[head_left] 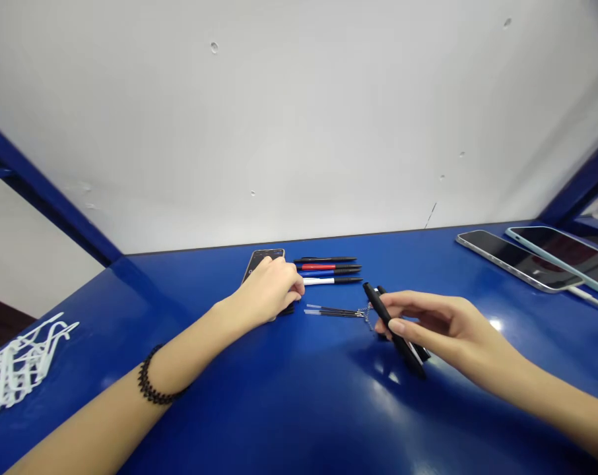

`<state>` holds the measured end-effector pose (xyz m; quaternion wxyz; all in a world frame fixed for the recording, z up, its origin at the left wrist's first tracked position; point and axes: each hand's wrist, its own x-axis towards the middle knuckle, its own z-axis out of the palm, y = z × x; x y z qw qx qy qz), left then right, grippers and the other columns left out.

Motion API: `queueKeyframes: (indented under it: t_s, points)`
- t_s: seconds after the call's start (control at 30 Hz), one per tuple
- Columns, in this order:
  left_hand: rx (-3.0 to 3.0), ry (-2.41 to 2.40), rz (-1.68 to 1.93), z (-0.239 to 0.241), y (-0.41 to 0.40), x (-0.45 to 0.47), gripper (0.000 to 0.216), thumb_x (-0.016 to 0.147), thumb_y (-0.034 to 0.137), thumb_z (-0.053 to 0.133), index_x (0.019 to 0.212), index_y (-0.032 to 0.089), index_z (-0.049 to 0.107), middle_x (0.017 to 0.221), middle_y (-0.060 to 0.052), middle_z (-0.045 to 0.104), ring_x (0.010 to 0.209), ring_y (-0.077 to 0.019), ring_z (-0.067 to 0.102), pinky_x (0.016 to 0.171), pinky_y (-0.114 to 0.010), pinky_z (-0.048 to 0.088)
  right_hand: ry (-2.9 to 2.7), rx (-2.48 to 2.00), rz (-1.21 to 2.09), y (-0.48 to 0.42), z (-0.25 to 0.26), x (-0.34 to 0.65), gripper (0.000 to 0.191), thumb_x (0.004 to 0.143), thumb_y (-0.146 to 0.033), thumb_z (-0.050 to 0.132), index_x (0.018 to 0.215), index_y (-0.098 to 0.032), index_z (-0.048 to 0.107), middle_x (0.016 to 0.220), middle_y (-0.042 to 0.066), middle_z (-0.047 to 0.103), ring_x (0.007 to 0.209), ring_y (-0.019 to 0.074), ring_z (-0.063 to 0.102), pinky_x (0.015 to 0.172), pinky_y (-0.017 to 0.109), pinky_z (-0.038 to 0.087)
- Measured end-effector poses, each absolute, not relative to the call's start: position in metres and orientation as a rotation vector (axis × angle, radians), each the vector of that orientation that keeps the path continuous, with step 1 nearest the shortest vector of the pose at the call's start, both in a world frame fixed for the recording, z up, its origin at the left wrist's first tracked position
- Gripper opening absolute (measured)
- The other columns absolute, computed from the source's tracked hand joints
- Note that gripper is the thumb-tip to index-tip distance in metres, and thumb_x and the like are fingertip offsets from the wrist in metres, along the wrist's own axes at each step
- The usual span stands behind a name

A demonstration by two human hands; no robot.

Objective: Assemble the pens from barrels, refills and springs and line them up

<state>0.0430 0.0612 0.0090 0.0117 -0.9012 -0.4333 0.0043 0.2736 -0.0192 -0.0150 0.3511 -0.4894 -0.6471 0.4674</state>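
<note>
My right hand (428, 323) pinches a black pen barrel (375, 300) between thumb and fingers, tilted above the table. More black and white pen parts (422, 351) show just behind it; whether they are held too is unclear. Between my hands lie several thin pen refills (333, 312), with small metal springs (367, 313) at their right ends. My left hand (272, 287) is closed, fingers curled down beside a phone (261, 259). Small black pieces (288, 309) peek out under its fingertips, and what it grips is hidden. Black, red, blue and white pens (336, 268) lie in a row beyond it.
White plastic strips (22, 369) are heaped at the table's left edge. Two phones (521, 259) lie at the right, one joined to a white cable (593, 300). A pale wall (303, 132) rises behind the blue table (279, 409), with blue frame posts at both sides.
</note>
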Motion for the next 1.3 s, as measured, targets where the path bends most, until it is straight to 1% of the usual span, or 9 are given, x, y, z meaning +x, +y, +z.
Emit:
queueKeyframes:
  t_s: [0.2, 0.5, 0.6, 0.67, 0.8, 0.9, 1.07, 1.17, 1.3]
  points:
    - [-2.828, -1.3, 0.043, 0.005, 0.061, 0.043, 0.017, 0.078, 0.013, 0.052, 0.077, 0.018, 0.068, 0.086, -0.006, 0.065, 0.087, -0.0221, 0.054, 0.074, -0.033, 0.036, -1.663, -1.238, 1.225, -0.02, -0.014, 0.272, 0.031, 0.076, -0.043, 0.058, 0.095, -0.019, 0.062, 0.083, 0.006, 0.068, 0.08, 0.0224, 0.063, 0.072, 0.032, 0.051]
    - [-2.9, -1.202, -0.01, 0.002, 0.065, 0.043, 0.017, 0.08, 0.014, 0.05, 0.071, 0.016, 0.065, 0.08, -0.005, 0.063, 0.079, -0.0188, 0.054, 0.071, -0.03, 0.037, -1.655, -1.243, 1.213, -0.02, -0.016, 0.273, 0.032, 0.075, -0.043, 0.059, 0.095, -0.019, 0.062, 0.082, 0.005, 0.067, 0.08, 0.0215, 0.062, 0.071, 0.031, 0.051]
    - [-2.908, -1.197, -0.11, 0.004, 0.062, 0.046, 0.016, 0.084, 0.016, 0.045, 0.079, 0.015, 0.06, 0.088, -0.006, 0.061, 0.085, -0.0185, 0.052, 0.075, -0.03, 0.038, -1.655, -1.239, 1.236, -0.02, -0.017, 0.273, 0.032, 0.075, -0.043, 0.058, 0.096, -0.019, 0.062, 0.083, 0.005, 0.068, 0.078, 0.0212, 0.062, 0.067, 0.029, 0.05]
    - [-2.942, -1.234, -0.229, 0.008, 0.057, 0.049, 0.016, 0.087, 0.018, 0.04, 0.087, 0.016, 0.056, 0.092, -0.005, 0.059, 0.084, -0.016, 0.052, 0.074, -0.027, 0.039, -1.66, -1.227, 1.273, -0.02, -0.018, 0.273, 0.031, 0.075, -0.042, 0.058, 0.095, -0.019, 0.062, 0.084, 0.005, 0.068, 0.079, 0.0209, 0.062, 0.067, 0.028, 0.049]
    - [-3.189, -1.444, -0.706, 0.019, 0.041, 0.059, 0.015, 0.086, 0.022, 0.041, 0.087, 0.018, 0.055, 0.08, 0.002, 0.061, 0.066, -0.0097, 0.052, 0.06, -0.019, 0.041, -1.676, -1.22, 1.346, -0.021, -0.016, 0.271, 0.029, 0.077, -0.04, 0.057, 0.096, -0.019, 0.062, 0.082, 0.003, 0.066, 0.079, 0.019, 0.061, 0.067, 0.026, 0.048]
    - [-3.343, -1.548, -1.014, 0.022, 0.031, 0.067, 0.012, 0.081, 0.024, 0.051, 0.079, 0.018, 0.061, 0.079, 0.002, 0.063, 0.068, -0.0104, 0.054, 0.062, -0.019, 0.043, -1.727, -1.249, 1.336, -0.021, -0.014, 0.269, 0.031, 0.078, -0.041, 0.055, 0.1, -0.02, 0.062, 0.079, 0.003, 0.065, 0.074, 0.0186, 0.059, 0.062, 0.026, 0.047]
    - [-3.403, -1.654, -1.358, 0.013, 0.026, 0.073, 0.011, 0.077, 0.025, 0.057, 0.078, 0.017, 0.065, 0.08, 0.001, 0.065, 0.073, -0.0122, 0.059, 0.067, -0.02, 0.045, -1.728, -1.243, 1.323, -0.022, -0.011, 0.269, 0.033, 0.078, -0.041, 0.054, 0.102, -0.02, 0.063, 0.08, 0.003, 0.066, 0.076, 0.0194, 0.06, 0.065, 0.027, 0.047]
    - [-3.279, -1.681, -1.51, 0.009, 0.025, 0.074, 0.013, 0.077, 0.027, 0.058, 0.078, 0.017, 0.066, 0.078, 0.0, 0.065, 0.071, -0.0121, 0.059, 0.064, -0.019, 0.045, -1.722, -1.227, 1.326, -0.021, -0.012, 0.269, 0.033, 0.078, -0.041, 0.054, 0.102, -0.02, 0.063, 0.08, 0.003, 0.066, 0.075, 0.019, 0.06, 0.064, 0.026, 0.047]
    - [-3.244, -1.623, -1.492, 0.01, 0.022, 0.074, 0.012, 0.078, 0.026, 0.057, 0.077, 0.018, 0.066, 0.079, 0.0, 0.065, 0.075, -0.0136, 0.059, 0.068, -0.021, 0.045, -1.739, -1.214, 1.316, -0.02, -0.018, 0.269, 0.034, 0.078, -0.041, 0.055, 0.104, -0.021, 0.062, 0.079, 0.002, 0.066, 0.073, 0.0177, 0.059, 0.062, 0.025, 0.047]
